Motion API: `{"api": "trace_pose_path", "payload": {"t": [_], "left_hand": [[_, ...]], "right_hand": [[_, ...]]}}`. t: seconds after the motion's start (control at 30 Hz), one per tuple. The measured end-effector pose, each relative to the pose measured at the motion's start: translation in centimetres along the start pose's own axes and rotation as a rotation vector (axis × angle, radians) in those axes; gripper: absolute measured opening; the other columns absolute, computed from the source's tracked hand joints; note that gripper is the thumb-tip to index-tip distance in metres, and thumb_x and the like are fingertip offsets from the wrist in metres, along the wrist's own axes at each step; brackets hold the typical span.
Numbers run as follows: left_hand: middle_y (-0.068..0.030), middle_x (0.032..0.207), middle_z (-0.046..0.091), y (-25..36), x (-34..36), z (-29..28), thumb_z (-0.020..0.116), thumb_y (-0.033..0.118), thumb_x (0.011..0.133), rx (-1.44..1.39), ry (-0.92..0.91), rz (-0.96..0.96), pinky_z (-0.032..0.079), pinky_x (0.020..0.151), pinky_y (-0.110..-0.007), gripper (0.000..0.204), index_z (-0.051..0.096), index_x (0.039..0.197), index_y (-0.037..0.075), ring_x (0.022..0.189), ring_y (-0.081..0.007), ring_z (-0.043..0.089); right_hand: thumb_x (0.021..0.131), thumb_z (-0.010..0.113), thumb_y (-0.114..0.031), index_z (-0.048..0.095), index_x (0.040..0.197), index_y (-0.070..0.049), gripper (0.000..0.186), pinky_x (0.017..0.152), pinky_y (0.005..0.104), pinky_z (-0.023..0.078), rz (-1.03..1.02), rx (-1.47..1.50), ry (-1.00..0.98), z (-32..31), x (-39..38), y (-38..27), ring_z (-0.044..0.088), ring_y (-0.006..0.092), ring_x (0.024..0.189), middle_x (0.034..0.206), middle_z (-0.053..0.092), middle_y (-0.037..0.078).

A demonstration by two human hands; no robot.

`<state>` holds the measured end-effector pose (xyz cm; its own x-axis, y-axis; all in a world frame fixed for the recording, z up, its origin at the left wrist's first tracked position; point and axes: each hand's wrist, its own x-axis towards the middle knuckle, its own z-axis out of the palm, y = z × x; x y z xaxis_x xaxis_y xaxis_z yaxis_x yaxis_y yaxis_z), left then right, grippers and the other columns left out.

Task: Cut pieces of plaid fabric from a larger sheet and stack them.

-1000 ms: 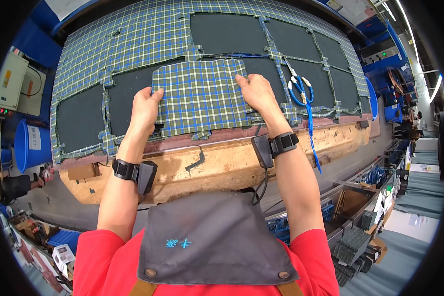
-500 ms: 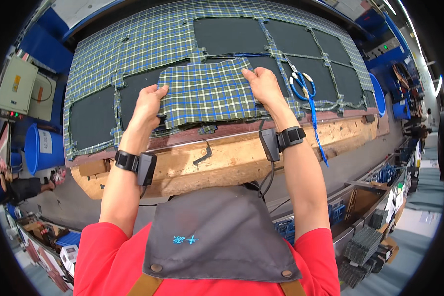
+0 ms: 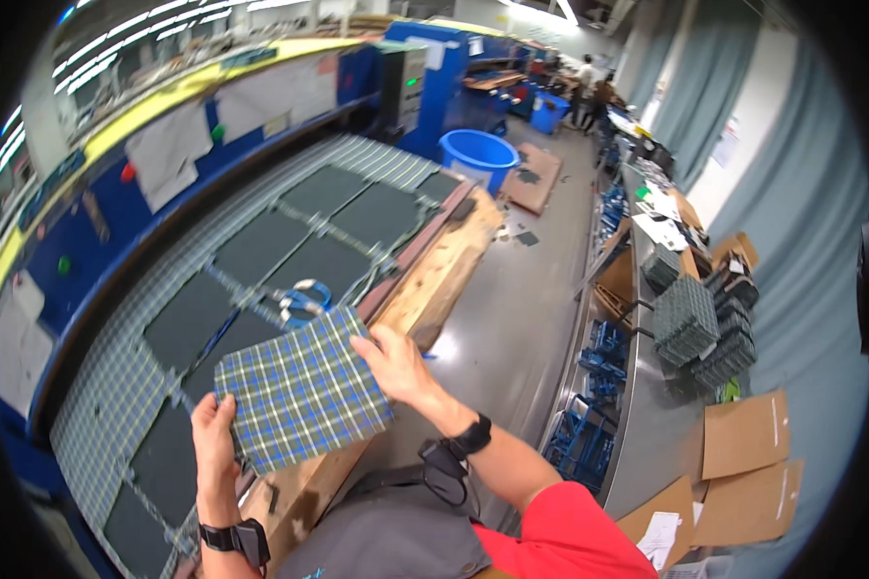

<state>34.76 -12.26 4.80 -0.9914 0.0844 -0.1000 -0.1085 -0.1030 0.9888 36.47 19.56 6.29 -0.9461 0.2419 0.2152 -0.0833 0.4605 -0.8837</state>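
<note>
A cut panel of plaid fabric (image 3: pixel 304 391), green with blue and white lines, is stretched between my two hands above the table's near edge. My left hand (image 3: pixel 216 434) pinches its left side, thumb on top. At its right edge my right hand (image 3: pixel 396 365) grips it the same way. Beyond the panel lies the remaining plaid sheet (image 3: pixel 97 425), with several panel-shaped openings showing a dark surface (image 3: pixel 179 323). Blue-and-white handled scissors (image 3: pixel 307 301) rest on that sheet, just past the panel's far edge; the panel may hide part of them.
A worn wooden beam (image 3: pixel 439 275) runs along the table's near edge. At the table's far end stands a blue bin (image 3: pixel 480 159). To my right, past the aisle, a metal bench (image 3: pixel 637 425) holds stacked plaid pieces (image 3: pixel 686 318) and cardboard (image 3: pixel 746 434). Two people stand far off.
My view has swung to the right, toward the aisle and the side bench. The panel has come up off the table with both hands and is now tilted.
</note>
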Motion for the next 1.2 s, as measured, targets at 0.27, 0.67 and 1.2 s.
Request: {"api": "trace_pose_path", "payload": {"t": [0.27,0.67,1.2], "left_hand": [[-0.0056,0.098,0.074,0.5,4.2,21.5,0.055,0.010,0.105,0.054,-0.455,-0.012,0.056,0.074,-0.028,0.017,0.066,0.109,-0.002,0.081,-0.0114,0.069],[0.0046,0.069,0.052,-10.2,3.1,56.8,0.063,0.014,0.101,0.300,-0.997,-0.185,0.032,0.049,-0.028,0.017,0.065,0.090,0.002,0.057,-0.0045,0.041],[-0.0008,0.087,0.068,-12.7,13.4,84.4,0.057,0.013,0.106,0.345,-1.505,-0.335,0.051,0.066,-0.025,0.018,0.065,0.103,-0.003,0.073,-0.0064,0.060]], "right_hand": [[0.098,0.068,-0.032,0.057,0.083,0.003,0.040,0.059,0.0412,0.046,0.275,-0.001,0.391,-18.1,-6.2,7.3,0.056,0.0244,0.059,0.066,0.059,0.017],[0.099,0.067,-0.032,0.060,0.086,0.004,0.038,0.060,0.0449,0.047,0.578,-0.221,0.951,-38.9,-20.2,19.6,0.062,0.0341,0.062,0.069,0.061,0.022],[0.100,0.068,-0.030,0.057,0.090,0.004,0.036,0.062,0.0445,0.048,0.884,-0.381,1.309,-49.7,-9.9,25.5,0.060,0.0359,0.063,0.072,0.062,0.021]]}}
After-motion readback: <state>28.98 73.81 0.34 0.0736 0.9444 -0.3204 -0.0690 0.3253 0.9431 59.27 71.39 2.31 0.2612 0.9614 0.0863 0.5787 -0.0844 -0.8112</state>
